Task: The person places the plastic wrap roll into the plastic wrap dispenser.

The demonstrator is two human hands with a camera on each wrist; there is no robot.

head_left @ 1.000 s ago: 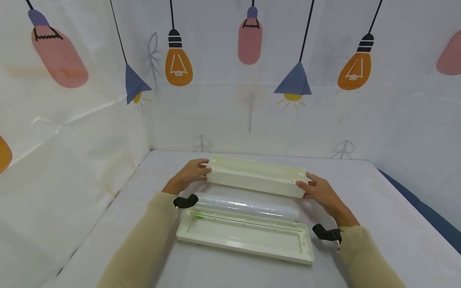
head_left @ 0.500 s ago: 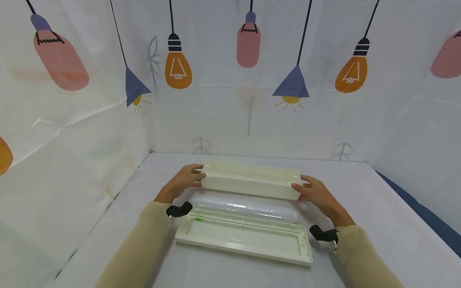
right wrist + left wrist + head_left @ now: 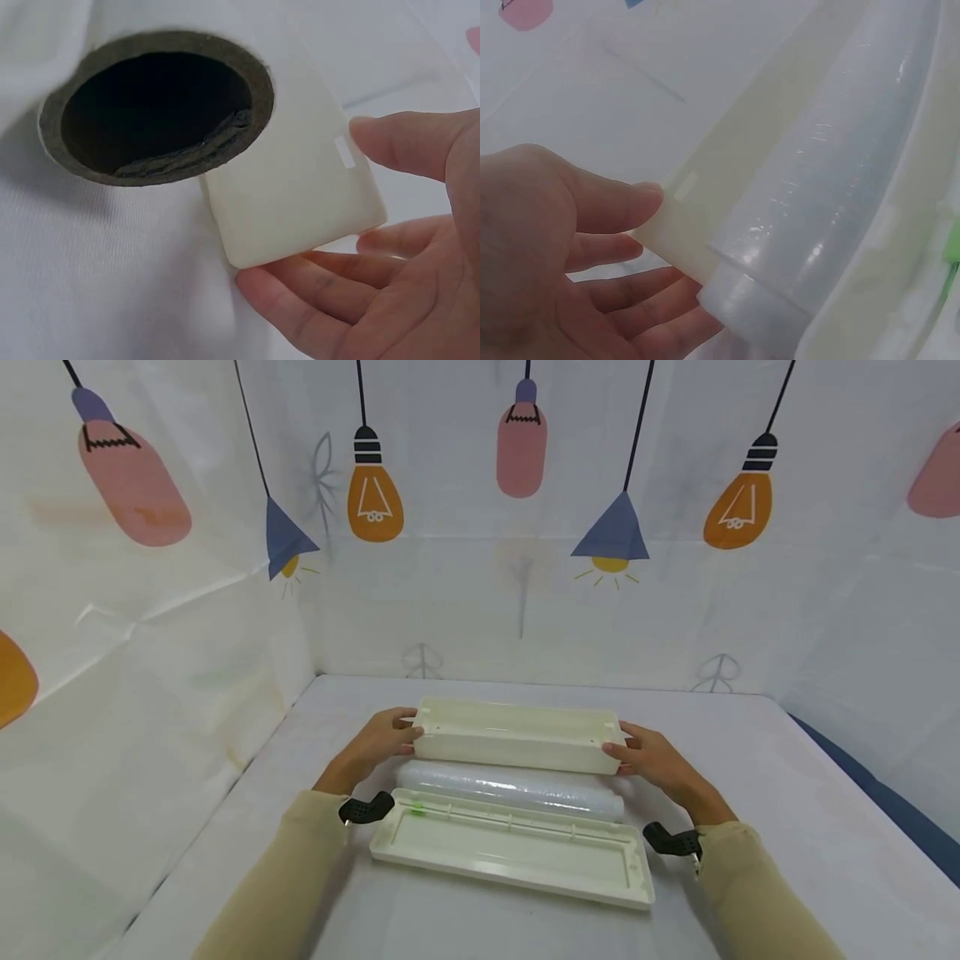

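A long cream plastic box (image 3: 517,754), its hollow side up, spans between both hands. My left hand (image 3: 377,739) grips its left end, thumb on the front wall and fingers beneath in the left wrist view. At the other end my right hand (image 3: 656,762) holds it likewise, with fingertips under the box corner (image 3: 300,202). Just in front lies a roll of clear plastic film (image 3: 510,787); its hollow cardboard core (image 3: 262,94) faces the right wrist camera. Nearest me rests a matching cream lid (image 3: 510,853), inner side up, with a green slider (image 3: 417,808).
All this is on a white-covered table (image 3: 750,760). A white sheet (image 3: 450,602) printed with lamps and bulbs hangs behind and along the left. A dark blue strip (image 3: 870,781) shows beyond the right table edge.
Both hands have shifted the box left and slightly nearer to the film roll, and its inside shows more. Roll and lid stay in place.
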